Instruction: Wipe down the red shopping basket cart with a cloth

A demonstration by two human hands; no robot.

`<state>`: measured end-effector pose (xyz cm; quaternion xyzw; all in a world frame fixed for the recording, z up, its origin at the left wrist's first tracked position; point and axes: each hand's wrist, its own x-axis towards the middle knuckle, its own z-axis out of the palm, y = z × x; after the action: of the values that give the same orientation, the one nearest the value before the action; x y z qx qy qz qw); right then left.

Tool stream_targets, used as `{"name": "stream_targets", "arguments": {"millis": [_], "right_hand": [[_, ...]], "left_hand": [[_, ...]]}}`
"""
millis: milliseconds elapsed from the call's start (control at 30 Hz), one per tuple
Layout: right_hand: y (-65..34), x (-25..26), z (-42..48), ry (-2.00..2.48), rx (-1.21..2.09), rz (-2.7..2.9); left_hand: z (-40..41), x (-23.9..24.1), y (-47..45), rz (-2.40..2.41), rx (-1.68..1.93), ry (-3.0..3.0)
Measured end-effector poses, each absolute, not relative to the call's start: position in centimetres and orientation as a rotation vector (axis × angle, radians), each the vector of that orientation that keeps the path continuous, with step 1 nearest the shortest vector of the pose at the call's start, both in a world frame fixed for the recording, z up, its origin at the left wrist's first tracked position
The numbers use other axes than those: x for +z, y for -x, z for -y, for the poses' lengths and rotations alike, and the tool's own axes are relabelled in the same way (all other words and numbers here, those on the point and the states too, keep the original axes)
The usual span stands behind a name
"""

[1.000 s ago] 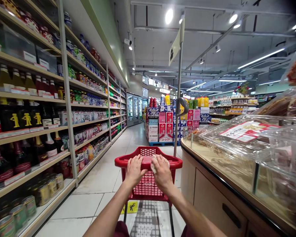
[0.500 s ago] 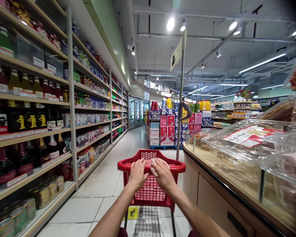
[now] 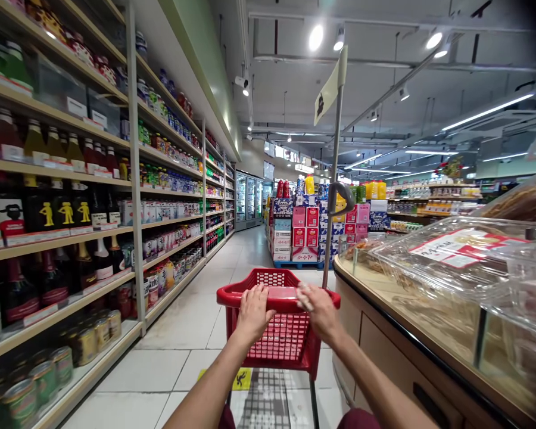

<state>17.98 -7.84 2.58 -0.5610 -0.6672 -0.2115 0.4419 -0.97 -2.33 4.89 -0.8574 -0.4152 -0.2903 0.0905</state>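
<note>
A red plastic shopping cart [image 3: 274,342] stands directly before me. Over the left half of its handle [image 3: 282,294] lies my left hand [image 3: 252,313], the fingers bent across the top and holding it. My right hand [image 3: 322,313] is at the right part of the handle, closed on a small crumpled white tissue [image 3: 302,295] pressed against the bar. Part of the tissue is hidden under the fingers. A grey pole [image 3: 333,155] with a small flag [image 3: 327,95] rises on the cart's right side.
Shelves of bottles and cans [image 3: 167,208] line the left. Close on the right is a display counter [image 3: 384,310] with clear plastic food boxes [image 3: 464,247]. Stacked drink cartons [image 3: 306,229] stand ahead, and glass-door fridges [image 3: 249,196] farther back. Tiled floor [image 3: 232,262] runs between.
My right hand has slid right along the handle with the tissue, away from my left hand. My left hand keeps its place on the handle. The view has shifted slightly.
</note>
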Motion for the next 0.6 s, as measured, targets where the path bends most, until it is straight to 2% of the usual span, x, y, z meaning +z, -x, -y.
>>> {"name": "stream_targets", "arguments": {"millis": [133,300,500,600], "right_hand": [[-19.0,2.0,7.9,1.452,-0.549,1.489],[-16.4,1.9,6.7,1.320,-0.603,1.712],[-20.2,2.0,7.8,1.531,-0.569,1.416],[-17.6,1.6,7.3,1.411,-0.623,1.520]], "left_hand": [[2.7,4.8,0.4,1.236,-0.875,2.527],[2.8,5.0,0.2,1.271,-0.794,2.503],[2.9,5.0,0.1,1.287,-0.777,2.457],[3.0,4.9,-0.4,1.324,-0.748,2.447]]}}
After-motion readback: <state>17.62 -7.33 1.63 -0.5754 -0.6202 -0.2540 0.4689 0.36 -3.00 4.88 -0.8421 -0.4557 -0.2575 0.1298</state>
